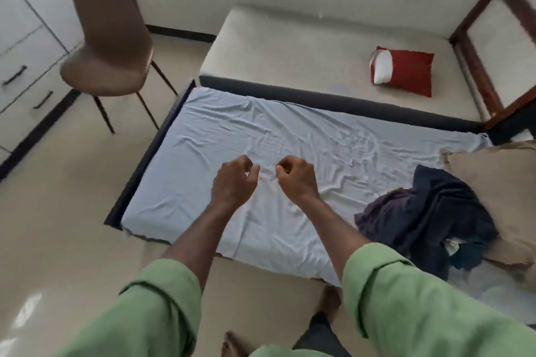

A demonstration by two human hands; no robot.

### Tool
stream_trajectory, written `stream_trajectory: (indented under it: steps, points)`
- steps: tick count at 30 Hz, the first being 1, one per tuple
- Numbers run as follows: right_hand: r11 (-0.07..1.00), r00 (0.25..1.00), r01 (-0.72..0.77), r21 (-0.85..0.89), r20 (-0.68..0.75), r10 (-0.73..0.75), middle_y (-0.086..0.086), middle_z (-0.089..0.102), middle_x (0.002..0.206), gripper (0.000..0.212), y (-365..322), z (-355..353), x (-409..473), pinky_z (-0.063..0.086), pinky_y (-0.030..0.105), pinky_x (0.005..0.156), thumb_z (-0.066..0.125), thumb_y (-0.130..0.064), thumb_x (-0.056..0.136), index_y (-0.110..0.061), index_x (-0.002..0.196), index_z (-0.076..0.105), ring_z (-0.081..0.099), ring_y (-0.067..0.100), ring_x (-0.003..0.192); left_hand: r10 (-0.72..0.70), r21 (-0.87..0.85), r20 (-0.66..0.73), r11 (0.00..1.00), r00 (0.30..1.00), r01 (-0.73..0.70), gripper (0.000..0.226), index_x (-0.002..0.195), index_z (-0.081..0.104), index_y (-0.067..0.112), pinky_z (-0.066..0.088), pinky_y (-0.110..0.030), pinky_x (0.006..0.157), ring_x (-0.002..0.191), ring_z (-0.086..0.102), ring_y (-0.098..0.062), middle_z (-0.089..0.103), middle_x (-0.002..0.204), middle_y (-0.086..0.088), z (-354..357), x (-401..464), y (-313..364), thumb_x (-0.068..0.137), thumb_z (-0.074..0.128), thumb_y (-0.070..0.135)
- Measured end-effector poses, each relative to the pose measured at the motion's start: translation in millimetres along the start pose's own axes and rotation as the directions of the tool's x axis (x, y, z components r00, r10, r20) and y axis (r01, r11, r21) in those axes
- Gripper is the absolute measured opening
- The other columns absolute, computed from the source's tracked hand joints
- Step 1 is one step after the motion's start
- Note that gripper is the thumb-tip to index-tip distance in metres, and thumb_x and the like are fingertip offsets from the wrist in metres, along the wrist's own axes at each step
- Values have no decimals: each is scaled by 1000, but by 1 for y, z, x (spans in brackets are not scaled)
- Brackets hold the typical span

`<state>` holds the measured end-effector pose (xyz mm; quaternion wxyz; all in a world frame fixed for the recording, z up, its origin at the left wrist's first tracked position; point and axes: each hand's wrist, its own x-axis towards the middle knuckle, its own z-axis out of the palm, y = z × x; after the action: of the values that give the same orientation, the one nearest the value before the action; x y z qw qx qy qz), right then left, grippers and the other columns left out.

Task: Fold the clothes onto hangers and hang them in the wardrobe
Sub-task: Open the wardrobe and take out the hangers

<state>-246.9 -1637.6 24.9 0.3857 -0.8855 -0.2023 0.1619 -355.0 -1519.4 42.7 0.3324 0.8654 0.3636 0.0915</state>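
Overhead, left hand (233, 180) and right hand (295, 175) curled, dark clothes (429, 217) heaped on mattress (203, 153)

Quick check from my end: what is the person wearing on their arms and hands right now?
Both arms wear loose light green sleeves, left sleeve and right sleeve, each rolled into a thick cuff near the elbow. The forearms are uncovered. The left hand and right hand are bare: no gloves, watch or rings visible.
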Motion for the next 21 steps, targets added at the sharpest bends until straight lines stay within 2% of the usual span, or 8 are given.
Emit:
stream_trajectory:
  steps: [3, 7, 10, 14, 17, 18, 21]
  points:
    - [993, 989, 120, 1, 87, -120, 2, 74, 80, 12, -77, 70, -19, 57, 34, 76, 65, -23, 89, -17, 88, 76, 70, 21, 79, -73, 7, -127, 997, 989, 74, 25, 87, 69, 15, 55, -38, 73, 80, 69, -25, 74, 87, -2, -84, -19, -72, 92, 60, 38]
    - [946, 922, 325, 9, 218, -319, 3, 75, 85, 13, -185, 162, -47, 54, 31, 74, 64, -22, 89, -16, 89, 76, 68, 21, 81, -232, -4, -327, 970, 916, 244, 26, 85, 71, 14, 56, -37, 71, 80, 69, -31, 74, 82, -7, -186, -46, -163, 92, 61, 36]
    - [875, 829, 484, 18, 312, -465, 2, 72, 78, 12, -259, 231, -65, 51, 32, 66, 64, -21, 88, -15, 83, 73, 66, 22, 75, -361, -52, -421, 925, 832, 376, 28, 86, 72, 15, 58, -42, 74, 82, 69, -33, 74, 85, -8, -249, -68, -220, 92, 59, 39]
    - [783, 671, 608, 133, 441, -596, 3, 73, 79, 12, -348, 314, -85, 56, 34, 69, 64, -18, 90, -13, 91, 75, 67, 20, 75, -439, -91, -566, 874, 698, 477, 30, 88, 71, 18, 59, -43, 73, 82, 70, -32, 74, 85, -5, -325, -91, -290, 89, 58, 45]
    - [705, 535, 677, 211, 516, -669, 2, 74, 80, 13, -408, 376, -100, 57, 34, 68, 63, -16, 90, -13, 92, 76, 68, 20, 74, -522, -151, -636, 806, 568, 572, 25, 84, 69, 19, 58, -43, 74, 84, 69, -32, 73, 84, -4, -383, -103, -337, 90, 61, 42]
    - [693, 519, 682, 232, 515, -683, 2, 74, 79, 13, -417, 385, -101, 58, 35, 69, 64, -17, 90, -14, 91, 76, 68, 20, 74, -522, -153, -641, 805, 562, 573, 25, 83, 69, 18, 58, -43, 74, 83, 68, -33, 73, 83, -4, -392, -104, -345, 90, 60, 41]
    - [647, 424, 698, 307, 551, -719, 2, 74, 77, 11, -481, 437, -111, 57, 35, 69, 65, -19, 89, -15, 88, 75, 68, 21, 74, -558, -203, -698, 756, 449, 623, 25, 81, 68, 17, 57, -41, 72, 82, 68, -31, 72, 80, -3, -450, -106, -379, 91, 60, 39]
